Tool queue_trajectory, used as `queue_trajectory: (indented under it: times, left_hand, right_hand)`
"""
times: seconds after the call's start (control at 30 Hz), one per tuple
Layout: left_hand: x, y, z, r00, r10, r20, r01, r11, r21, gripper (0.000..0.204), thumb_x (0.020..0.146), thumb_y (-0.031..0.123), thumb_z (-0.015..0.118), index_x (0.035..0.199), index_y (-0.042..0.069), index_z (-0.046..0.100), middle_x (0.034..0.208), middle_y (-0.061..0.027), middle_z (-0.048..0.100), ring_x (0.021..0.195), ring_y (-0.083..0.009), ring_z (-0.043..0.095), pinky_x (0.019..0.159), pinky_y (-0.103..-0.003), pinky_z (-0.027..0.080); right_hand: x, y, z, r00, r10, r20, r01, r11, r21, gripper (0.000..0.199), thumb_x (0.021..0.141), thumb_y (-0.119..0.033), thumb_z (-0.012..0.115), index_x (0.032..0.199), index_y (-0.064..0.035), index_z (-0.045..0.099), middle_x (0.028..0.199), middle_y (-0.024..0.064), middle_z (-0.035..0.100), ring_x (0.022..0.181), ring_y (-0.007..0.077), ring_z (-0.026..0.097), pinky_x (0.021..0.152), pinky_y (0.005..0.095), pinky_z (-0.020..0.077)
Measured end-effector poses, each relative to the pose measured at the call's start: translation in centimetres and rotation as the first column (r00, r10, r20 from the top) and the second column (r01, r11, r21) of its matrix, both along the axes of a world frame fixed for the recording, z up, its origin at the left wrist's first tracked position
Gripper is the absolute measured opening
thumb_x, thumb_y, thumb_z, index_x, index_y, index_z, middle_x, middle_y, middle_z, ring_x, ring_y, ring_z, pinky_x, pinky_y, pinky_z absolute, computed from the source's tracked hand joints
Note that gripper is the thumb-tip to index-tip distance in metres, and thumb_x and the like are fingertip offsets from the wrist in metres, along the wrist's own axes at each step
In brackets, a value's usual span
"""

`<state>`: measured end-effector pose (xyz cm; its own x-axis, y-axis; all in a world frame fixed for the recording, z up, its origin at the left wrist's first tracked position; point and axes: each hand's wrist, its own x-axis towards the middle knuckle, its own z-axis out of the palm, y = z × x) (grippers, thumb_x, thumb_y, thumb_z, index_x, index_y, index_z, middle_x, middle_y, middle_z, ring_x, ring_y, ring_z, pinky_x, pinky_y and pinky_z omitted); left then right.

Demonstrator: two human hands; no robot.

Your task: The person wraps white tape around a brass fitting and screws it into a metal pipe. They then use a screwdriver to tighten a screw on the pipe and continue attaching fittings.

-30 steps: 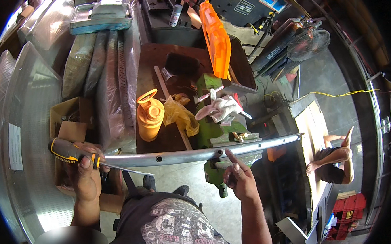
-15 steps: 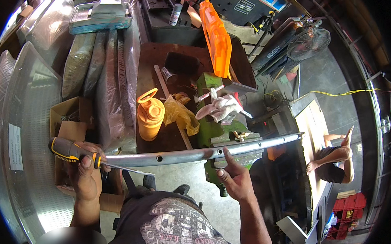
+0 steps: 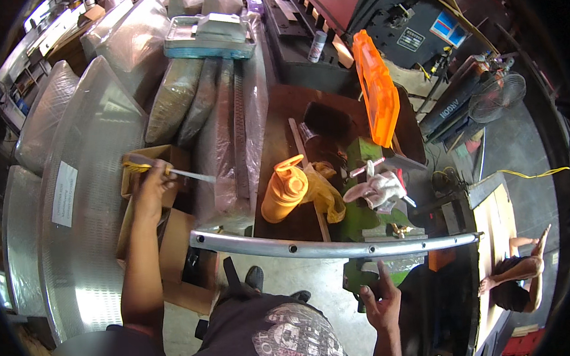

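Left hand (image 3: 150, 189) lifts up and away from the metal strip (image 3: 335, 247), clenched on the screwdriver (image 3: 167, 171); right hand (image 3: 380, 299) drops below, fingers loose, grasping nothing.

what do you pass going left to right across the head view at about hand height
left hand with a yellow-handled screwdriver → orange bottle → white gloves → standing fan; lower down, right hand below the curved metal strip.
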<state>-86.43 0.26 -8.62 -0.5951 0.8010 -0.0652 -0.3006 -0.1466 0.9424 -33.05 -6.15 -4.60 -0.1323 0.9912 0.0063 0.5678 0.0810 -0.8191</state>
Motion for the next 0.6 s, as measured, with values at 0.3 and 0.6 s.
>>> queue_trajectory:
  times: [0.3,0.6]
  left_hand:
    - [5.7,12.6,-9.9,0.765,-0.51,-0.393,0.335,0.836,-0.434,0.038,0.086,0.032,0.078,0.102,0.0,0.066,0.082,-0.0096,0.07,0.076,-0.0197,0.065,0.073,-0.038,0.052]
    - [11.1,20.6,-12.2,0.612,-0.619,-0.491,0.525,0.783,-0.333,0.025,0.091,0.022,0.075,0.093,-0.001,0.066,0.08,-0.0072,0.068,0.075,-0.0161,0.063,0.068,-0.036,0.05]
  right_hand:
    - [1.2,-2.4,0.1,0.993,-0.098,0.072,0.098,0.995,-0.002,0.059,0.085,-0.001,0.073,0.141,-0.0001,0.055,0.075,0.005,0.066,0.065,0.0078,0.059,0.063,0.0241,0.0494]
    - [4.5,-5.2,0.9,0.88,-0.401,0.254,0.395,0.915,0.078,0.047,0.081,-0.005,0.076,0.127,-0.0006,0.066,0.077,0.0088,0.064,0.06,0.0155,0.059,0.059,0.0298,0.0499]
